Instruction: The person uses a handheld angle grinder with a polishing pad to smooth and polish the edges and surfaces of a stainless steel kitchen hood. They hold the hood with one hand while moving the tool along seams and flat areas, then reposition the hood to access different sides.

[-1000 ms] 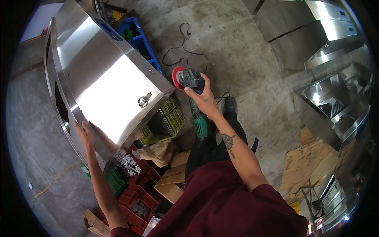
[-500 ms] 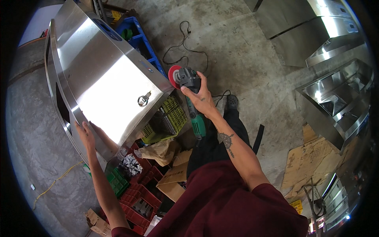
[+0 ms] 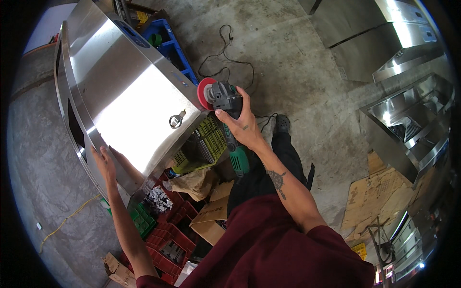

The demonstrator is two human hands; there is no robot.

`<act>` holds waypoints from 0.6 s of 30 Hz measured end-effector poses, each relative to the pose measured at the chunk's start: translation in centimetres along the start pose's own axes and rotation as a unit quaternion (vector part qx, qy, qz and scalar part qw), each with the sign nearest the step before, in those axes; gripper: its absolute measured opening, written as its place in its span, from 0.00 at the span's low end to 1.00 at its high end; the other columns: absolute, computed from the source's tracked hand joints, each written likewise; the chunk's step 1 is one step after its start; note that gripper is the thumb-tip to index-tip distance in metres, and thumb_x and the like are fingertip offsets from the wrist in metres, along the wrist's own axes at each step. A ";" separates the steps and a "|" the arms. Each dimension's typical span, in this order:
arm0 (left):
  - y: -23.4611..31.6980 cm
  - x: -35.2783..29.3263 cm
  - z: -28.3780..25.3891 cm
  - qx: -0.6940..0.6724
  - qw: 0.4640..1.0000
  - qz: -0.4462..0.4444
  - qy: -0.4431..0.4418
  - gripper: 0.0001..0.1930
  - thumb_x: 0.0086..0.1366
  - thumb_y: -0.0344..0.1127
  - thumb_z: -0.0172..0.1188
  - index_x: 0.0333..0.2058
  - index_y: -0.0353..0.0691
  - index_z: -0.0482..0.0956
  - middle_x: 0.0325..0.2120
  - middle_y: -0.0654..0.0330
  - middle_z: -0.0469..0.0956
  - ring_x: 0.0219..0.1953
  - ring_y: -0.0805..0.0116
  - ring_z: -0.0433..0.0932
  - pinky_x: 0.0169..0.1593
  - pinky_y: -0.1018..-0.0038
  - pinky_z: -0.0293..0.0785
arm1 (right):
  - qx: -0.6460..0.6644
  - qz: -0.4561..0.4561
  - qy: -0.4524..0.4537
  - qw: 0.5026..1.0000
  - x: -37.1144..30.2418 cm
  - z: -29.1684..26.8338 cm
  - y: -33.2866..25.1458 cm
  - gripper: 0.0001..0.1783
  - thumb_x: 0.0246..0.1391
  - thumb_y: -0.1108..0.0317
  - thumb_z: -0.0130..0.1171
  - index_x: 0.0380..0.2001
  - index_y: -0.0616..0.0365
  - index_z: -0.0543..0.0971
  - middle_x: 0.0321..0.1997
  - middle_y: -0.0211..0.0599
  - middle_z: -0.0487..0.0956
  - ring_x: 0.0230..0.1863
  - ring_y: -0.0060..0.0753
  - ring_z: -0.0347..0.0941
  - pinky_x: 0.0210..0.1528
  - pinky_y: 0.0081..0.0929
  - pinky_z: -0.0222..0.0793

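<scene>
A large stainless steel cabinet (image 3: 125, 91) lies tilted at the upper left, with a small ring latch (image 3: 175, 119) on its shiny face. My left hand (image 3: 103, 161) rests flat with spread fingers on the cabinet's lower left edge. My right hand (image 3: 240, 120) grips a green-handled angle grinder (image 3: 225, 103). Its red disc (image 3: 205, 93) touches or nearly touches the cabinet's right edge. The grinder's black cord (image 3: 225, 57) trails over the concrete floor behind it.
Under the cabinet stand a yellow-green crate (image 3: 201, 144), red crates (image 3: 168, 240), a green crate (image 3: 139, 218), a paper bag (image 3: 194, 182) and a cardboard box (image 3: 216, 216). A blue crate (image 3: 165, 45) is behind. Steel sinks and cabinets (image 3: 408, 120) line the right; flattened cardboard (image 3: 379, 197) lies nearby.
My right hand has moved the grinder slightly left, bringing the red disc closer to the cabinet's edge. My left hand stays on the cabinet.
</scene>
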State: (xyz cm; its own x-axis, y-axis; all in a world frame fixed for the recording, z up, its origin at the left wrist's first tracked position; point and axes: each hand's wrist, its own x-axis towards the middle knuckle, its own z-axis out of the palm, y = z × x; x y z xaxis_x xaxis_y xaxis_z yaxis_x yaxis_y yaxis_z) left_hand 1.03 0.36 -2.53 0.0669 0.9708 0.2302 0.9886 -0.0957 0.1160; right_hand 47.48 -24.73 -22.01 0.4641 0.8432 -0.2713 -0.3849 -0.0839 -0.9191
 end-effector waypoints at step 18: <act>-0.3 -0.3 -0.2 -0.028 0.999 -0.013 -0.015 0.39 0.88 0.51 0.48 0.82 0.30 0.50 0.82 0.35 0.56 0.80 0.40 0.64 0.81 0.56 0.61 | 0.023 0.006 -0.002 1.000 -0.7 0.9 0.0 0.57 0.67 0.43 0.73 0.82 0.59 0.51 0.62 0.60 0.83 0.62 0.50 0.84 0.67 0.41 0.75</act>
State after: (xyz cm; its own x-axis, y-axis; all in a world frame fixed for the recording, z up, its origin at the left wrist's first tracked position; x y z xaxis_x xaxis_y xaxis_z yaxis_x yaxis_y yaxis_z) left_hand 0.64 0.03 -2.42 0.0462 0.9791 0.1982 0.9809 -0.0821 0.1765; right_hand 46.40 -24.83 -21.51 0.4565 0.8442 -0.2809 -0.4274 -0.0689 -0.9015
